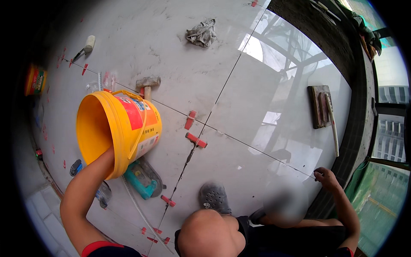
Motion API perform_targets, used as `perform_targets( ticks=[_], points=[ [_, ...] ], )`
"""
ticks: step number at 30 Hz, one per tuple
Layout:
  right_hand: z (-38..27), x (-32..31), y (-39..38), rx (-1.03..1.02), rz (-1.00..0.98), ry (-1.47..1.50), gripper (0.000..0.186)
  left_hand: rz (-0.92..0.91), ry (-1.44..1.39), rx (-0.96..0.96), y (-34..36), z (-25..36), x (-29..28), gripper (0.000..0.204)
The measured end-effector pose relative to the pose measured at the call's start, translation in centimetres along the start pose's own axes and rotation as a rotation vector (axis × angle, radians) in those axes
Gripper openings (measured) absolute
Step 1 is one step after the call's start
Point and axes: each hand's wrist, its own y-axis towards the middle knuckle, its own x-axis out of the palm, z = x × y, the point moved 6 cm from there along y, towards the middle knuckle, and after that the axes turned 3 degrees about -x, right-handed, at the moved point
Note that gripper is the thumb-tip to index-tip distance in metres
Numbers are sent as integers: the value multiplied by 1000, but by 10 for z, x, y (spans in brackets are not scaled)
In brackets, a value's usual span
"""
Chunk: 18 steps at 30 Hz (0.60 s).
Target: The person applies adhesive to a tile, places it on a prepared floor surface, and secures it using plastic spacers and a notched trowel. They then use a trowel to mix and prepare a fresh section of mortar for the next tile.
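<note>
A yellow bucket lies tipped on the grey tiles, its mouth toward the left, with my left forearm reaching inside; that hand is hidden. A teal power tool and a long pale strip lie beside the bucket. A wooden-handled mallet rests behind it, near clear plastic bags. My right hand is low at the right, over the tile edge, fingers curled; what they hold, if anything, is too small to name. Red wedges sit along the joints.
A white-headed mallet and a second bucket are at upper left, a crumpled rag at the top. A brown block with a white stick lies right, beside the window frame. My grey shoe is below centre.
</note>
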Motion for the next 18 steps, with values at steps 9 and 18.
perform_targets(
  ticks=[9,18],
  points=[
    [0,12,-17,-3,-101,-27,31,-18,42,29,-10,-6,-59,52],
    [-22,16,5,-208,-40,98,26,-138,-256,99,-66,14,-113,43]
  ],
)
